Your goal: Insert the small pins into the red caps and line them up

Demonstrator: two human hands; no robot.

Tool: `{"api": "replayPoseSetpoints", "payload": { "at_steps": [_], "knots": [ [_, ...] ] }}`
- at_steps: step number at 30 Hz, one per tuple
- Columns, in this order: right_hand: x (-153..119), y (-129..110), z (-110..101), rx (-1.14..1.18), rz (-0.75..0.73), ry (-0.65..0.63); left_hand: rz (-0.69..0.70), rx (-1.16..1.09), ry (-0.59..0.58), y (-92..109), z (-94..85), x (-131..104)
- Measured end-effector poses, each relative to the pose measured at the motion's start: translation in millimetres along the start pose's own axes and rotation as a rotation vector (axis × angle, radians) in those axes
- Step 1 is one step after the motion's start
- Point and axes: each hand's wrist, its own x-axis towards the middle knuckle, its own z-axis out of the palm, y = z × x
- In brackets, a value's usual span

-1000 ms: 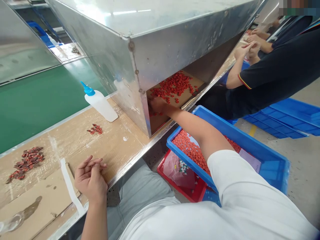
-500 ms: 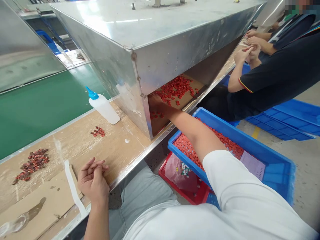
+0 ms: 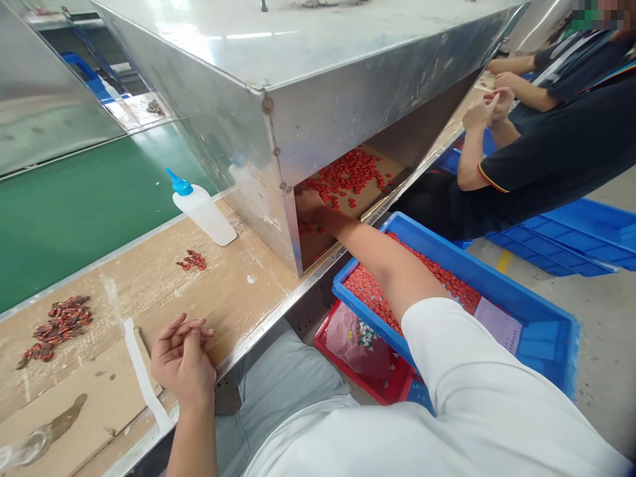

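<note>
The right hand [image 3: 309, 204] was inside the metal housing [image 3: 342, 126], close behind the edge of its near wall, among the red discs [image 3: 354, 171] on the brown floor. Shadow and that edge hid most of the fingers, so I could not tell whether they were spread, pinched or holding a disc. The main heap lay just beyond the hand, with a few loose discs nearer the wrist.

Working well in that gap, I judged, called for keeping the forearm low, clear of the metal overhead and of the wall edge (thin sheet, by the look of it). Fingertips taking discs from the loose margin would have scattered fewer than a push into the heap, and a light touch suited pieces so small and glossy.

The left hand [image 3: 183, 361] rested by the front of the bench [image 3: 238, 291], palm up, fingers loosely half curled, with nothing visible in it. A white strip [image 3: 142, 371] ran just beside it. Farther back lay a small cluster of dark-and-red pieces [image 3: 193, 260], near a white bottle [image 3: 206, 215] with a blue nozzle; a larger pile [image 3: 64, 321] lay toward the left.

Below the right forearm stood a blue crate [image 3: 549, 348] with more red discs in it. The sleeve wanted care there too, since the arm passed directly above them.
</note>
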Motion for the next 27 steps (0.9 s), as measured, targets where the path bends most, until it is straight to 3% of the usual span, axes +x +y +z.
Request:
{"api": "replayPoseSetpoints", "payload": {
  "at_steps": [6, 9, 18, 27],
  "knots": [
    [-17.5, 29.8, -21.4, -0.113, 0.45, 0.047, -0.003, -0.053, 0.0, 0.2, 0.1, -0.6],
    [-26.6, 43.2, -21.9, -0.1, 0.552, -0.019, -0.009, -0.05, 0.005, 1.1, 1.1, -0.7],
    [-15.6, 49.6, -14.5, -0.007, 0.429, -0.25, -0.002, -0.051, 0.022, 0.0, 0.6, -0.3],
    [-11.5, 56.5, -16.6, 0.078, 0.491, -0.142, -0.003, -0.037, 0.009, 0.1, 1.3, -0.3]
  ]
}}
